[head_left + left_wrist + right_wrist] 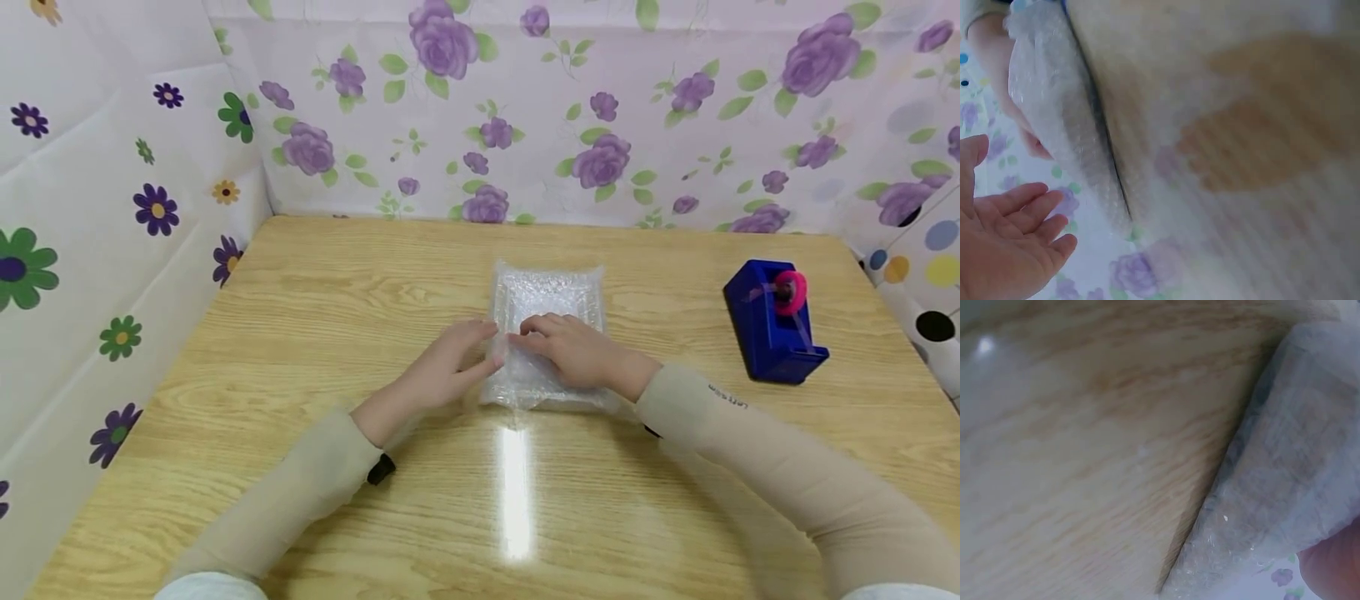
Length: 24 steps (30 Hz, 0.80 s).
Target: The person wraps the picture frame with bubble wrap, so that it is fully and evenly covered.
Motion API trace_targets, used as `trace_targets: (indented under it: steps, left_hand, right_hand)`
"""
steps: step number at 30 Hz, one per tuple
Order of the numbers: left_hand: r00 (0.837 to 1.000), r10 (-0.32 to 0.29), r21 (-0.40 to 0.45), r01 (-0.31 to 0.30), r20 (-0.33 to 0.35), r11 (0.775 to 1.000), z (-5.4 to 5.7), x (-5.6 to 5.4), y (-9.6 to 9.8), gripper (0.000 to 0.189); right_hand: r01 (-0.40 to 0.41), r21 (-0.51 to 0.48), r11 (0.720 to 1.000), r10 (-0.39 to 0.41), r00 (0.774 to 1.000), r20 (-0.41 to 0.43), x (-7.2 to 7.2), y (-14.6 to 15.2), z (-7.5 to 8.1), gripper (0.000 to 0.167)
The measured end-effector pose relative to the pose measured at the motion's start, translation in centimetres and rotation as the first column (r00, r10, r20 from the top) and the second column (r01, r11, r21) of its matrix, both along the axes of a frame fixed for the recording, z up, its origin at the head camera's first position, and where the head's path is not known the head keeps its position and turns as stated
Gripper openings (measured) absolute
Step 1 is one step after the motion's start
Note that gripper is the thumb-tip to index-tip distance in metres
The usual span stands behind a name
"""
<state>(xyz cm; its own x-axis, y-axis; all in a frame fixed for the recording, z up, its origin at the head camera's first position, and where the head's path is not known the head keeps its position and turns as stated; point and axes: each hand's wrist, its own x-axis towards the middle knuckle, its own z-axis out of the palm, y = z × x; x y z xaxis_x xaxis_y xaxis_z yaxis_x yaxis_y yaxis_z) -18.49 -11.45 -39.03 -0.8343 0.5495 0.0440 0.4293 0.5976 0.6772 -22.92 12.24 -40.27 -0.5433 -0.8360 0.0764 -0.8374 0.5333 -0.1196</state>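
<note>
A flat, square package in clear bubble wrap lies on the table, its edge facing the wrist cameras. My left hand is just beside the package's left edge, fingers loosely extended and thumb apart. In the left wrist view, the palm and spread fingers of this left hand show nothing between them, and the bubble wrap stands apart from them. My right hand rests over the top of the package, fingers slightly bent toward its left side. Only a blurred part of the right hand appears in the right wrist view.
A blue tape dispenser with a pink-cored roll stands on the right of the wooden table. Flowered sheets hang behind and at the left, with a dotted sheet at the right.
</note>
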Motion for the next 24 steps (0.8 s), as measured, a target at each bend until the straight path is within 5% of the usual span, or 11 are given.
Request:
trace_targets:
  steps: [5, 8, 17, 20, 24]
  left_hand:
    - [0.986, -0.152, -0.136, 0.142, -0.068, 0.981, -0.2, 0.5, 0.2, 0.062]
    - [0.979, -0.185, -0.225, 0.163, -0.083, 0.961, -0.3, 0.6, 0.2, 0.067]
    - [0.983, -0.118, -0.379, 0.056, -0.143, 0.924, -0.3, 0.9, 1.3, 0.080]
    - [0.987, -0.081, -0.348, 0.027, -0.140, 0.937, -0.4, 1.0, 2.0, 0.080]
    - [0.998, 0.007, -0.270, -0.022, -0.054, 0.963, -0.5, 0.6, 2.4, 0.080]
  right_hand:
    - [0.010, 0.017, 1.000, -0.010, 1.000, 0.001, 0.3, 0.0, 0.0, 0.049]
    - [0.009, 0.021, 1.000, -0.009, 1.000, 0.000, 0.4, 0.0, -0.1, 0.051]
    - [0.023, 0.026, 0.999, -0.022, 0.999, -0.030, 0.4, 0.1, -0.4, 0.055]
    - [0.027, 0.020, 0.999, -0.027, 0.999, -0.026, 0.5, 0.1, -0.2, 0.055]
    - [0.034, 0.022, 0.999, -0.034, 0.999, -0.012, 0.6, 0.2, -0.1, 0.054]
